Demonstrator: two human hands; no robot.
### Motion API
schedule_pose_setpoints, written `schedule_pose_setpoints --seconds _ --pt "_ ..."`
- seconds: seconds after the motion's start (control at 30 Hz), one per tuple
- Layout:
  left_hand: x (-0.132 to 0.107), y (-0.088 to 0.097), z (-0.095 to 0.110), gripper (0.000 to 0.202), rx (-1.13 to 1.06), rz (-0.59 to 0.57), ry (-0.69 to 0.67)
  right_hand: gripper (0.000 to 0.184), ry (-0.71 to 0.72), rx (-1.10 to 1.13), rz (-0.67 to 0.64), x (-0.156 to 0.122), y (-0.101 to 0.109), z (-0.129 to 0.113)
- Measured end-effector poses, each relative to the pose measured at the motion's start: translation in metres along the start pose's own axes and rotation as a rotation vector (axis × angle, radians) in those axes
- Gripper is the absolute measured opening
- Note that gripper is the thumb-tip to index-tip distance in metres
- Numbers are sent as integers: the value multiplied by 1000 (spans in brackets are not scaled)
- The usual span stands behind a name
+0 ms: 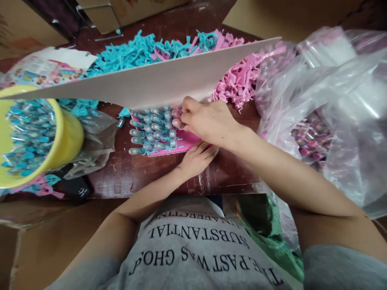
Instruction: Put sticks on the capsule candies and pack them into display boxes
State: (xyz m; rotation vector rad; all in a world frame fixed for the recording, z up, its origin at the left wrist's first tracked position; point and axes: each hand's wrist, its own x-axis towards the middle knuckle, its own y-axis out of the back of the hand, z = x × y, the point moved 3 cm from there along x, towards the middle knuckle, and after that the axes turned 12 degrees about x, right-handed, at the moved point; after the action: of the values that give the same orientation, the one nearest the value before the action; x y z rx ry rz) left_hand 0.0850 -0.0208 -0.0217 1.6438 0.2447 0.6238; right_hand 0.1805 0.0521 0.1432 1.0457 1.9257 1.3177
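A pink card lies on the table with a tall pale upright panel at its far side. Rows of clear, rounded capsules with blue parts cover its left half, standing or leaning on it. Beside them are a few pink-filled capsules. At these, my right hand has its fingers curled in a pinch against a pink capsule, whose far side is partly hidden by the fingers. My left hand rests flat on the card's near edge, fingers stretched out and holding nothing.
The pale cardboard panel rises behind the card. Beyond it lie heaped blue plastic pieces and pink plastic pieces. A yellow bucket of blue-ended capsules stands left; a clear plastic bag with pink-ended items sits right.
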Motion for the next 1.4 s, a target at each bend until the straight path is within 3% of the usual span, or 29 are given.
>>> schedule_pose_setpoints --seconds 0.17,0.5,0.67,0.77,0.83,0.93,1.03,1.07,1.13,1.23,1.3,1.4 --pt "-7 -1 -12 36 2 43 4 43 -55 -30 -105 6 -1 -3" --pt "-9 -3 -13 30 -5 133 17 47 -75 -72 -90 31 -15 -11" --pt "-11 11 -9 27 -26 107 60 49 -89 -19 0 18 -26 -10" --pt "3 25 7 22 -44 173 55 46 -93 57 210 -16 -21 5" --pt "29 31 18 26 -92 244 76 41 -208 107 429 -54 -14 31" --pt "96 31 20 46 -223 313 218 39 -475 115 778 -130 0 88" --pt "173 23 -8 50 -321 366 445 37 -687 65 1000 -209 2 145" --pt "196 18 -23 50 -340 355 532 36 -743 62 998 -231 -2 160" --pt "231 4 -53 52 -314 234 741 34 -826 83 870 -264 -18 185" --pt "251 -16 -74 51 -174 79 928 40 -922 60 629 -295 -50 205" --pt "245 -23 -63 38 -113 129 880 44 -991 43 563 -309 -67 213" --pt "210 -21 -16 27 -69 244 642 43 -983 94 581 -321 -81 222"
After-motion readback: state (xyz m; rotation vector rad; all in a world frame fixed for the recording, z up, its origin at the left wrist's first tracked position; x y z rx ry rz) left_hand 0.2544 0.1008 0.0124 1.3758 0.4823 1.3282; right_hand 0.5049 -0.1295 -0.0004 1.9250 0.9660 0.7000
